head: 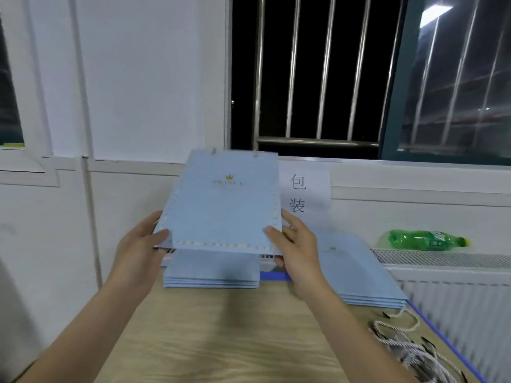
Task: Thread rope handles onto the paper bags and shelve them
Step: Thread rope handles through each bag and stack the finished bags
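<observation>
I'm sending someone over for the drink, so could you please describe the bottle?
Find the barred window; right of it and lower down runs a white radiator. The green plastic bottle lies on its side on top, the only green thing there.

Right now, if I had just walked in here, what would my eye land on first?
Most likely the flat pale blue paper bag with a gold crown mark, held up mid-frame by its lower corners between the left hand and right hand. Beneath it a stack of similar bags lies on the wooden table. At the far right a green bottle lies on its side on the radiator, and rope handles are heaped at the table's right edge.
</observation>
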`<state>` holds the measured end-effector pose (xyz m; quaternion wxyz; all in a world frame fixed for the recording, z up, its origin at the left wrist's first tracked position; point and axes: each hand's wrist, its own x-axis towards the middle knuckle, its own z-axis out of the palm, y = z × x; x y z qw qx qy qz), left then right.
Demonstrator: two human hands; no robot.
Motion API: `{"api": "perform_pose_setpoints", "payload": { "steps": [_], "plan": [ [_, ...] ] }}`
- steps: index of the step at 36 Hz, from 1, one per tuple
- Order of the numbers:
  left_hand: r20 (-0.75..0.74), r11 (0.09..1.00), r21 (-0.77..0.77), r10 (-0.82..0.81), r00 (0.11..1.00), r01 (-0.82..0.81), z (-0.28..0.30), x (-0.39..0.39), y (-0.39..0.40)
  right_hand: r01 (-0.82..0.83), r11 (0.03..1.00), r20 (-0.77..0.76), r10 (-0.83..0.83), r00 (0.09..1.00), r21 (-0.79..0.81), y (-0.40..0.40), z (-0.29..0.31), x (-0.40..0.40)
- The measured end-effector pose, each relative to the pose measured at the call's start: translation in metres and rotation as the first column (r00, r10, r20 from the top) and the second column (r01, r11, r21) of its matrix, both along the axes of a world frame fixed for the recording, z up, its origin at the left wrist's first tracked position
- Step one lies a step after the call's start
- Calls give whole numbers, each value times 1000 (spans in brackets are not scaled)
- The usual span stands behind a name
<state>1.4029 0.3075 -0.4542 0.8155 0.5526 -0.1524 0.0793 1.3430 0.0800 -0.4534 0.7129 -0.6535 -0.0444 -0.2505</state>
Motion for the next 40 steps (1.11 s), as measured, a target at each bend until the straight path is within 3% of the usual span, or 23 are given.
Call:
{"api": "perform_pose_setpoints", "payload": {
  "steps": [4, 7, 10, 12, 14, 18, 26, 32, 40],
  "plan": [
    [86, 979, 86, 176, 981, -184, -6, 32, -16, 157, 981, 118, -143, 983, -116, 6, -18, 40],
    [121, 900, 281, 311, 943, -333, -29, 60, -22, 222, 953, 90, -207, 974, -207, 6, -45, 67],
    [150, 792, 486, 341, 928, -370, -65, 81, -23, 262, 872, 0, -288, 958, -413, 1, -80, 87],
    [183, 699, 635, 277, 943, -329, -88, 84, -23, 160, 795, -174, -315, 933, -585, -2, -101, 95],
    [188, 632, 723, 211, 959, -281, -103, 88, -20, 36, 767, -292, -287, 912, -641, -5, -108, 100],
    [27, 758, 639, 145, 989, -128, -106, 88, -8, -127, 808, -300, -65, 952, -575, -9, -108, 107],
    [127, 718, 673, 123, 984, -176, -108, 87, -5, -87, 834, -221, -43, 974, -545, -13, -117, 109],
    [199, 507, 826, 148, 969, -247, -112, 91, -4, -121, 743, -232, -47, 972, -658, -9, -119, 108],
    [215, 452, 851, 163, 963, -267, -114, 93, -6, -134, 715, -281, -90, 955, -686, -11, -123, 112]
  ]
}}
